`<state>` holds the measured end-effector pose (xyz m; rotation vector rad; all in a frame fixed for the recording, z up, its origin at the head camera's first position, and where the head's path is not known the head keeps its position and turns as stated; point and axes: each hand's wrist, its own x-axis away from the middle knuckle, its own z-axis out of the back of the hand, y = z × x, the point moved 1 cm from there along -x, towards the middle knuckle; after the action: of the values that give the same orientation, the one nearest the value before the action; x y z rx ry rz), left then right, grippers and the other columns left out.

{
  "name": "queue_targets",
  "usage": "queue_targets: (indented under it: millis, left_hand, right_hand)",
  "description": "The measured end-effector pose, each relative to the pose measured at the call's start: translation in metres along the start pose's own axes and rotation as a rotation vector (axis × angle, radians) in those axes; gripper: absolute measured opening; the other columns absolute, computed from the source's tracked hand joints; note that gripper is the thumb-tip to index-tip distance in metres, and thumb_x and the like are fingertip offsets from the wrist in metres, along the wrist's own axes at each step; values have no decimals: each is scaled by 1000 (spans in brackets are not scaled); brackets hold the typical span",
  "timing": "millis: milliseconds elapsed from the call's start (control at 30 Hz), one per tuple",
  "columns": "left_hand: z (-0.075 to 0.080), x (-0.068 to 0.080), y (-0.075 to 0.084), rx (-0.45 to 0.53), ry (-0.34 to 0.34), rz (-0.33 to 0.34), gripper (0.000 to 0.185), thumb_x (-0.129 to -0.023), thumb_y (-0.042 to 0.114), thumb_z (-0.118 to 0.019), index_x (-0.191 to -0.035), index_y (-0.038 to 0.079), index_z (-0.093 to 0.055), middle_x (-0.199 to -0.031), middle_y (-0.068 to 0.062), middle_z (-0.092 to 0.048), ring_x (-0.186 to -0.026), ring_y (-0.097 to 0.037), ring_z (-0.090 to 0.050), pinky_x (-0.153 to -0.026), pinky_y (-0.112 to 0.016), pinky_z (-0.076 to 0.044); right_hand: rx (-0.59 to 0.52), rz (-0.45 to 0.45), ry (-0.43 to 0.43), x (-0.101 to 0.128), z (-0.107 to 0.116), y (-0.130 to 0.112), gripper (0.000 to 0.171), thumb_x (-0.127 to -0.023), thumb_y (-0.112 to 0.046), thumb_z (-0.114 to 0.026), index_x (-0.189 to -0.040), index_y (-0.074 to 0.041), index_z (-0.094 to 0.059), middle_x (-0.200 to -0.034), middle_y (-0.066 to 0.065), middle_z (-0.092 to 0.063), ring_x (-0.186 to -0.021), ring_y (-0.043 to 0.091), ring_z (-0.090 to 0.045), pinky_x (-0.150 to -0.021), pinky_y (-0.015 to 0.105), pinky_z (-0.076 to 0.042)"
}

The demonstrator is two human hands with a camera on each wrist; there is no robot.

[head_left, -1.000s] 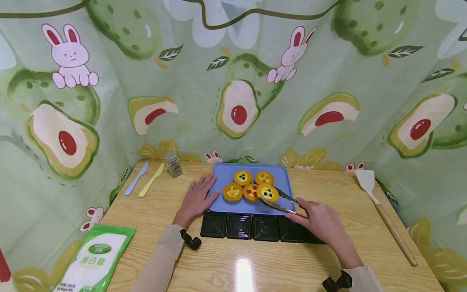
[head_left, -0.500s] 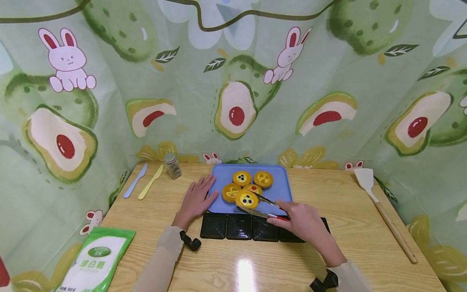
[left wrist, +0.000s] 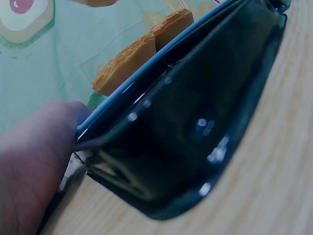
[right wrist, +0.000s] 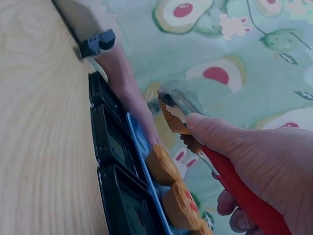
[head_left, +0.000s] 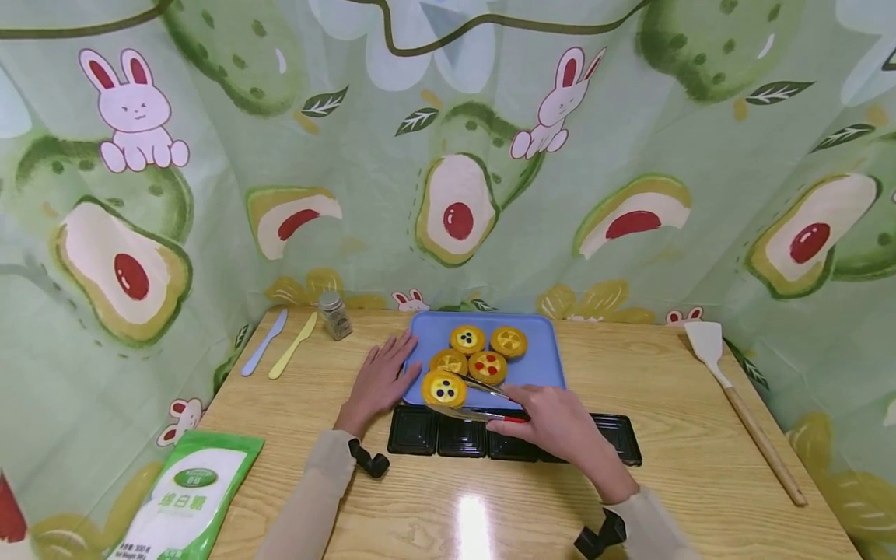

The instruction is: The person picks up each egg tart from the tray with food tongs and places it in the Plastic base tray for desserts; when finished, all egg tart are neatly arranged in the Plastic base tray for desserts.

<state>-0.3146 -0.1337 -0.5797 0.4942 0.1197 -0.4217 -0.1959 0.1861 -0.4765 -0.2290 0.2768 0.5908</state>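
On the wooden desk [head_left: 672, 435] a blue tray [head_left: 546, 365] holds four fruit tarts, with a row of black plastic containers [head_left: 458, 437] touching its near edge. The right hand [head_left: 553, 424] grips red-handled tongs [head_left: 476, 400] that clamp a fifth, blueberry tart [head_left: 443, 387] over the tray's near left corner. The left hand [head_left: 378, 381] lies flat, fingers straight, against the tray's left rim. The right wrist view alone shows the tongs' red handle [right wrist: 239, 191] under the thumb.

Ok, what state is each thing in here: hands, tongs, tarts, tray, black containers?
Left hand: flat, steadying tray edge.
Right hand: gripping tongs.
Tongs: closed on blueberry tart.
Blueberry tart: held at tray's front edge.
Blue tray: holds four other tarts.
Black containers: empty.
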Motion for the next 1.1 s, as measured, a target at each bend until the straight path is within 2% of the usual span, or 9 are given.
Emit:
queue_targets:
  millis: [133, 200, 367, 500, 600, 733, 1100]
  left_hand:
    - [0, -1, 0, -13, -19, -2, 65, -110, 51, -42, -166, 20, -33, -173, 2, -22, -159, -34, -21, -127, -60, -12]
    - [1, -2, 1, -19, -34, -7, 65, -110, 52, -41, -166, 20, -31, -173, 2, -22, -159, -33, -21, -127, -59, -12]
    - [3, -2, 4, -30, -45, -7, 65, -110, 52, -42, -166, 21, -32, -173, 1, -24, -159, -32, -22, -128, -58, -14]
    - [3, -2, 2, -40, -37, 2, 65, -110, 54, -42, -166, 22, -32, -172, 2, -24, -159, -31, -22, -127, -58, -15]
    - [3, -2, 2, -36, -37, 8, 65, -109, 54, -42, -166, 22, -32, -172, 3, -24, -159, -31, -21, -127, -59, -15]
    - [2, -2, 1, -37, -40, 13, 65, -109, 55, -41, -166, 23, -32, -173, 3, -24, -160, -31, -20, -127, -59, -14]
    - [2, -1, -1, -29, -41, 18, 65, -109, 55, -40, -166, 23, -32, -173, 3, -24, -160, -31, -19, -128, -58, -12]
  right_hand:
    - [-27, 41, -19, -5, -6, -11, 64, -90, -70, -67, -124, -16, -78, -91, 0, -78, -65, 12, -67, -50, 25, -47]
    - [-36, 51, -38, -6, -11, -15, 63, -91, -68, -68, -123, -16, -77, -91, 0, -78, -66, 14, -68, -50, 26, -49]
    - [-32, 61, -71, -6, -22, -25, 61, -91, -67, -68, -122, -16, -76, -84, -2, -74, -56, 9, -60, -45, 23, -42]
    - [14, 71, -53, -5, -30, -32, 61, -91, -70, -67, -122, -18, -76, -84, -2, -74, -53, 9, -59, -42, 21, -39]
    - [48, 83, -33, -5, -36, -36, 62, -90, -71, -66, -122, -19, -76, -88, 0, -77, -54, 10, -61, -42, 22, -40]
    - [67, 89, -26, -4, -41, -39, 62, -90, -72, -66, -121, -19, -76, -89, 0, -77, -50, 6, -54, -42, 20, -37]
    - [112, 96, -30, -5, -46, -39, 64, -89, -73, -67, -122, -19, -76, -93, 0, -78, -50, 4, -51, -43, 20, -37]
